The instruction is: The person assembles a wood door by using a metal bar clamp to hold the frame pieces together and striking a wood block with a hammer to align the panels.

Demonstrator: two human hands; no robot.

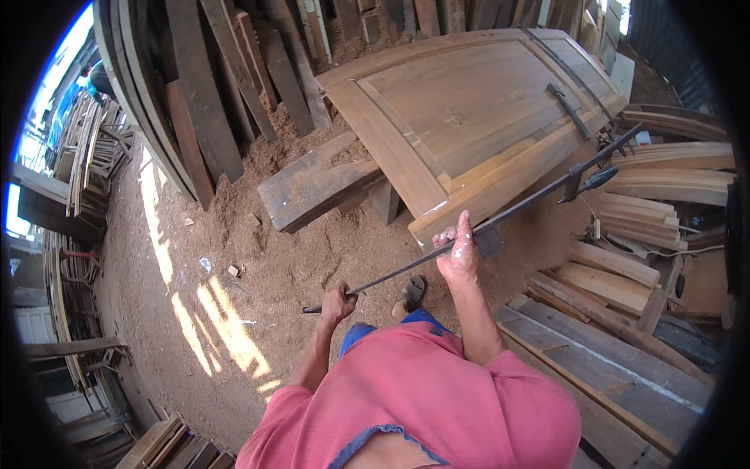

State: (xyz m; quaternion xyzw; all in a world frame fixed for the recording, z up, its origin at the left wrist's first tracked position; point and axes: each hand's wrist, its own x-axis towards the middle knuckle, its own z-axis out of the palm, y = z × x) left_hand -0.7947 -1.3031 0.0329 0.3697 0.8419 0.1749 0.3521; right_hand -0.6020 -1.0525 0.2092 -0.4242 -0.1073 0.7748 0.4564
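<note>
A long dark metal bar clamp (531, 202) slants across in front of me, its far end up at the right. Near its lower left end, my left hand (338, 303) is closed round the bar. Farther along, my right hand (459, 248) grips it with the thumb pointing up; white smears mark its fingers. Just beyond the bar lies a panelled wooden door (461, 109) on a heavy timber block (320, 186), with white residue at its near corner. A second bar clamp (558, 62) spans the door, and a smaller clamp (568, 112) sits on its right part.
Tall planks (199, 94) lean at the back left over sawdust. Stacked curved boards (664, 176) and cut timber (609, 285) crowd the right. A long board bench (601, 367) runs at the lower right. Sandaled foot (412, 293) stands on the dirt floor (187, 258). Wood piles line the left.
</note>
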